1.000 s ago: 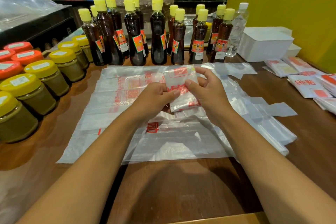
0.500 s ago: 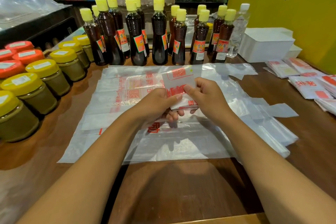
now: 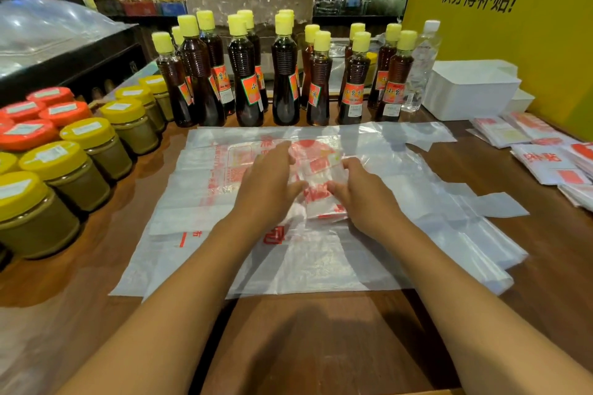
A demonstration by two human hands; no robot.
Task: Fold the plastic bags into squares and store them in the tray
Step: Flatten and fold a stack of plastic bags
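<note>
My left hand [image 3: 272, 183] presses flat while my right hand [image 3: 359, 192] pinches the folded bag [image 3: 321, 176]; I'd crease firmly, edges aligned.

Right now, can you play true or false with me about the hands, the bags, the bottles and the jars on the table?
1. Both hands are on a partly folded bag lying on the pile of flat bags. True: the left hand and right hand sit at its two sides.
2. The bottles have blue caps. False: their caps are yellow.
3. The white tray stands at the far right, beside the bottles. True.
4. The jars stand on the right side of the table. False: they are on the left.
5. Some folded bags already lie on the table at the right. True.
</note>
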